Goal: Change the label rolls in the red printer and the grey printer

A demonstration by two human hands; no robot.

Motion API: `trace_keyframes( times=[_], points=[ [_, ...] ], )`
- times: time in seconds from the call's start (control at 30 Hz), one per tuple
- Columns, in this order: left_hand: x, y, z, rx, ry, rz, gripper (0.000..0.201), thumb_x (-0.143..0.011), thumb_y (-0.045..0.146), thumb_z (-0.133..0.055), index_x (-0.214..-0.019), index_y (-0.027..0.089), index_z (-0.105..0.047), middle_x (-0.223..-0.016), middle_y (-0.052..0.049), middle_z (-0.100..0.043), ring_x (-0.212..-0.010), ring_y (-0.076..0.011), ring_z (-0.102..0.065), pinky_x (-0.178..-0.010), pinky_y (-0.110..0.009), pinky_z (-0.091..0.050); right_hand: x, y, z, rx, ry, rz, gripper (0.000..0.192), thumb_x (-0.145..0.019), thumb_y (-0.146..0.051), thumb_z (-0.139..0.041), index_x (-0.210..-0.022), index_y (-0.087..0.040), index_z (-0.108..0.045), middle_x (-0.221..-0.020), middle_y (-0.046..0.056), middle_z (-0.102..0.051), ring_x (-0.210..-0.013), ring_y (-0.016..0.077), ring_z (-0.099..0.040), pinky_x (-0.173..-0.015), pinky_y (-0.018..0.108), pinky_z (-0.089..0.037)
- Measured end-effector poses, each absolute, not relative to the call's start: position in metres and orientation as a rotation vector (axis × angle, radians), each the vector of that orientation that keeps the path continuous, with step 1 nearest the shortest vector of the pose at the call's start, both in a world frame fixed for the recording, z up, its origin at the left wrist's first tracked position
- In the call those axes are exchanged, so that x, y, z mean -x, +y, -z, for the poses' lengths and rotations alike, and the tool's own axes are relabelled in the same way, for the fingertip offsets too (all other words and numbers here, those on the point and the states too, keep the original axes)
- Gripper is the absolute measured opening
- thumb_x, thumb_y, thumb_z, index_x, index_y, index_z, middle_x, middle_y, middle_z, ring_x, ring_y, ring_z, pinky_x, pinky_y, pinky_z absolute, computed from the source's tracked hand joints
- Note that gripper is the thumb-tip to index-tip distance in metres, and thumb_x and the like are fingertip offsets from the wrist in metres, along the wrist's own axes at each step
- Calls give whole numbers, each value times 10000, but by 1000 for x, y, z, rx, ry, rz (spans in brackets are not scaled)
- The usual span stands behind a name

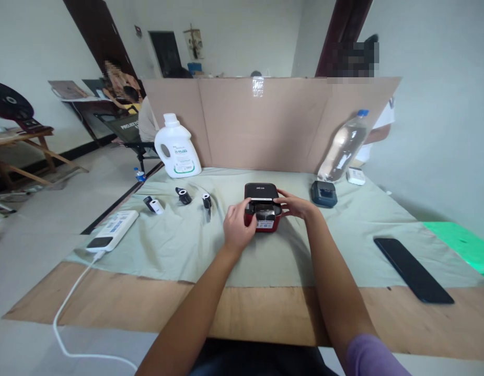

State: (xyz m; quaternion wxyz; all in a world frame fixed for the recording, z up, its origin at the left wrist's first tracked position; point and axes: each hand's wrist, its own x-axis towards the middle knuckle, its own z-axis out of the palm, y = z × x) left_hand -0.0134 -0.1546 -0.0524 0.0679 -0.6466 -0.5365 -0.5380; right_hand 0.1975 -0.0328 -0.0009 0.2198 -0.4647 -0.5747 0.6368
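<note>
A small red-and-black label printer (265, 225) stands at the middle of the cloth-covered table, its black lid (261, 191) raised. Inside the opening lies a dark, shiny piece that I cannot make out fully. My left hand (239, 224) grips the printer's left side, with the thumb at the front edge. On the opposite side, my right hand (296, 203) holds the lid and body edge with bent fingers. To the left lie three small black-and-white rolls: one roll (153, 205), a second roll (184, 196) and a third roll (206, 200).
A white power bank (113, 230) with a cable lies left. Behind stand a white jug (178, 149) and a cardboard screen (261, 125). At right are a clear bottle (344, 146), a dark boxy device (323, 194) and a black phone (413, 269). Other people sit beyond.
</note>
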Motion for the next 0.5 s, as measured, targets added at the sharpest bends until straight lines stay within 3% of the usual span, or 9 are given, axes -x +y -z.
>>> trace_keyframes(
  times=[0.2, 0.5],
  points=[
    [21, -148, 56, 1977, -1721, 1716, 386, -957, 306, -558, -1326, 198, -587, -1237, -95, -709, -1105, -250, -643, -968, -397, -531, -198, -34, 7, 1206, -1613, -1813, 646, -828, -395, -696, -1440, -335, -499, -1252, 84, -671, -931, 195, -667, -728, 288, -577],
    [24, -143, 56, 2002, -1726, 1716, 382, -920, 242, -562, -1300, 207, -581, -1229, -79, -716, -1102, -246, -646, -973, -397, -523, -200, -36, 9, 1151, -1572, -1860, 615, -833, -393, -660, -1426, -342, -504, -1182, 50, -682, -855, 167, -650, -786, 302, -562]
  ],
)
